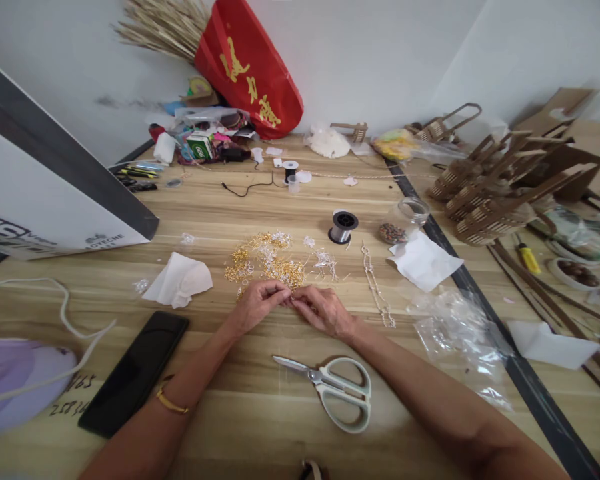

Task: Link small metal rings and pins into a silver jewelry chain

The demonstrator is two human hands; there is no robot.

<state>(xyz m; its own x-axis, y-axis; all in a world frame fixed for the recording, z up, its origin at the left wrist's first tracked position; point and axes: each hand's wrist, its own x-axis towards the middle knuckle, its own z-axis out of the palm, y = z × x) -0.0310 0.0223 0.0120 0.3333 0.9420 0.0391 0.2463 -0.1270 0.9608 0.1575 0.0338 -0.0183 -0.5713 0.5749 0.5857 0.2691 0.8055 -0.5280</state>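
My left hand [256, 303] and my right hand [322, 310] rest on the wooden table [260, 413], their fingertips pinched together over a tiny piece I cannot make out. Just beyond the fingers lies a pile of small gold and silver beads and rings [267, 260]. A beaded chain strip [377, 288] lies to the right of my right hand. White-handled scissors [333, 388] lie shut between my forearms. A gold bangle is on my left wrist.
A black phone [135, 372] and crumpled tissue [179, 280] lie left. A thread spool [343, 227], a bead jar [405, 220], white paper [423, 261] and clear plastic bags [455, 327] sit right. Wooden baskets [485, 187] and a red bag [250, 67] stand behind.
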